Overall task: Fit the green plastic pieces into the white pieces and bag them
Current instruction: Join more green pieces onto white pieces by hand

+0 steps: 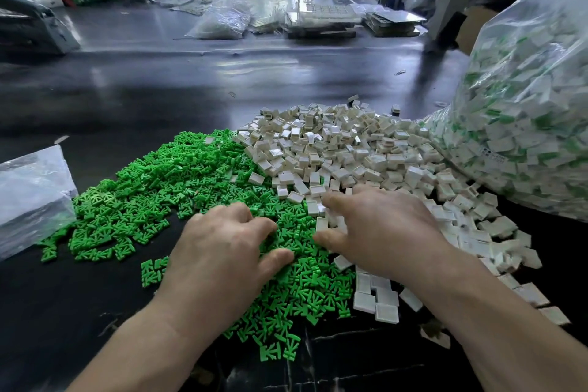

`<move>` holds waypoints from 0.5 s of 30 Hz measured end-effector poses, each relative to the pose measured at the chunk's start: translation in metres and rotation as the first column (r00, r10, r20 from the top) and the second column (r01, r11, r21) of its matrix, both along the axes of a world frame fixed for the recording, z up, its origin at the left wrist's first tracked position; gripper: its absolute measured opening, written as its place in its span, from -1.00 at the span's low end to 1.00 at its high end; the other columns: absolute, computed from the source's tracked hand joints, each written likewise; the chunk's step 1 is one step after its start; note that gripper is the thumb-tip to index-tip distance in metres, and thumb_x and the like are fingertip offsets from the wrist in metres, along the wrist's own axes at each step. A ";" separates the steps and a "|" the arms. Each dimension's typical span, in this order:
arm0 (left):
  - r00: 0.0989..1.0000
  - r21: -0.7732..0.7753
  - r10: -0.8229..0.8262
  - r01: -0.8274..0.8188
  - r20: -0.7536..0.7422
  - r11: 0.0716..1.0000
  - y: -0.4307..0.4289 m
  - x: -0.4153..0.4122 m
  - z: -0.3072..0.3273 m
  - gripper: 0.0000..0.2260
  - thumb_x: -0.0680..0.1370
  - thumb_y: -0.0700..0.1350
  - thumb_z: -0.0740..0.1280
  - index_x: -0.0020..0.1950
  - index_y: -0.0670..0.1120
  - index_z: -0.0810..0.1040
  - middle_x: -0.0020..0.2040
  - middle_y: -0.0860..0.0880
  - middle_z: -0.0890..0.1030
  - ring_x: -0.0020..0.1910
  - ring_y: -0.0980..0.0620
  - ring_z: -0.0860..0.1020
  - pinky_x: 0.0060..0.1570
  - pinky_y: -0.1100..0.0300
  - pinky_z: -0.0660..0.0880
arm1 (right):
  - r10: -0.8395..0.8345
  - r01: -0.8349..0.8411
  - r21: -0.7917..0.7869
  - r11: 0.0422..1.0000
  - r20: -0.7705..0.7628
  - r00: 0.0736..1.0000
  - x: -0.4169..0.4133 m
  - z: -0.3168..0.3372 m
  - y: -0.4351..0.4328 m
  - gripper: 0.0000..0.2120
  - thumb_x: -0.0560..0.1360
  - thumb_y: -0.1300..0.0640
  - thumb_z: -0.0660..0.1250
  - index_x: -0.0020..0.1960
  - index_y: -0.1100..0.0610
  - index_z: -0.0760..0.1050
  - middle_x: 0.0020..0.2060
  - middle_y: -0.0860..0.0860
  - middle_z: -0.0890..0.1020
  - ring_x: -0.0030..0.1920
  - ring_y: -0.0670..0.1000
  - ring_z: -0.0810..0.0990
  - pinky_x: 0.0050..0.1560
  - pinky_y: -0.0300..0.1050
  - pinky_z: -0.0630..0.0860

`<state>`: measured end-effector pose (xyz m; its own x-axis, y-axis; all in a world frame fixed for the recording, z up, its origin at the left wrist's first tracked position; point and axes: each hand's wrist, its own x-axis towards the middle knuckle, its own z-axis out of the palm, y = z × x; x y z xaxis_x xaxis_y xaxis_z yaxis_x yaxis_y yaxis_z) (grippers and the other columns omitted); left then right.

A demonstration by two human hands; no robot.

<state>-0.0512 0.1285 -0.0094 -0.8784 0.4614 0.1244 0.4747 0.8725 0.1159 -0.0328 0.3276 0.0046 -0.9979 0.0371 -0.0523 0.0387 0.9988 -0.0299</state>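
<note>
Head view, looking down on a dark table [133,95]. Left hand [219,245] palm down on the near edge of the green heap [165,188], fingers curled into the pieces, thumb pressed against the green bits by its side; whether anything is pinched under the fingers, cannot tell. Right hand [378,232] palm down where green meets white, fingers bent over a few white pieces [327,219], thumb low beside them; perhaps one white piece nipped at the fingertips, though blurred there, so no firm call on the grip. White heap [343,149] spread behind and to the right of the right hand, touching the green heap along a ragged line. A few white pieces lying flat just under the right wrist. Big clear bag [525,124] at far right, full of white pieces with green showing inside, leaning against the white heap. Smaller clear bag [31,194] at left, touching the green heap's edge. More bags and trays far across the table.
</note>
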 end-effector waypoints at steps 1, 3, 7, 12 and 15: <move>1.000 0.020 -0.019 0.019 -0.004 1.000 0.001 0.000 -0.001 -0.46 0.46 0.38 0.07 0.25 0.15 0.58 -0.02 0.14 0.55 0.00 0.07 0.51 0.07 0.07 0.44 | 0.028 -0.029 -0.024 0.999 -0.019 0.999 -0.001 -0.001 -0.002 -0.57 0.57 -0.34 0.19 0.38 -0.21 0.39 0.13 -0.09 0.60 0.03 0.04 0.58 -0.16 -0.06 0.40; 0.999 0.072 -0.045 0.046 -0.017 0.996 0.001 0.000 -0.001 -0.59 0.50 0.29 0.17 0.17 0.13 0.63 -0.08 0.15 0.58 -0.04 0.06 0.53 0.03 0.04 0.45 | 0.058 -0.064 -0.093 0.994 -0.064 0.996 -0.001 -0.004 -0.004 -0.71 0.62 -0.21 0.19 0.26 -0.15 0.49 0.00 -0.11 0.61 -0.06 0.01 0.57 -0.18 -0.07 0.40; 0.996 0.167 -0.052 0.064 -0.074 0.984 0.000 0.002 -0.003 -0.75 0.50 0.14 0.32 0.06 0.07 0.69 -0.13 0.10 0.60 -0.14 0.02 0.56 -0.10 0.07 0.45 | 0.102 -0.133 -0.171 0.976 -0.179 0.979 0.001 -0.012 -0.001 -0.78 0.62 -0.09 0.22 0.22 -0.06 0.48 -0.15 -0.16 0.58 -0.13 -0.04 0.57 -0.19 -0.11 0.41; 0.998 0.496 -0.023 -0.009 0.058 0.868 -0.002 -0.002 -0.006 -0.65 0.48 0.23 0.24 0.12 0.11 0.64 -0.05 0.20 0.56 -0.17 0.25 0.55 -0.16 0.38 0.48 | 0.030 -0.133 -0.400 0.907 -0.255 0.966 0.004 -0.014 0.004 -0.78 0.57 -0.02 0.30 0.21 -0.04 0.45 -0.30 -0.21 0.47 -0.28 -0.24 0.45 -0.31 -0.29 0.31; 0.994 0.630 -0.029 -0.045 0.107 0.776 -0.003 -0.002 -0.006 -0.74 0.45 0.29 0.21 -0.04 0.22 0.58 -0.14 0.22 0.58 -0.08 0.30 0.54 -0.25 0.45 0.47 | -0.031 -0.102 -0.591 0.800 -0.211 0.977 0.004 -0.011 0.006 -0.69 0.56 -0.02 0.35 0.29 -0.10 0.45 -0.29 -0.16 0.56 -0.32 -0.22 0.54 -0.34 -0.37 0.39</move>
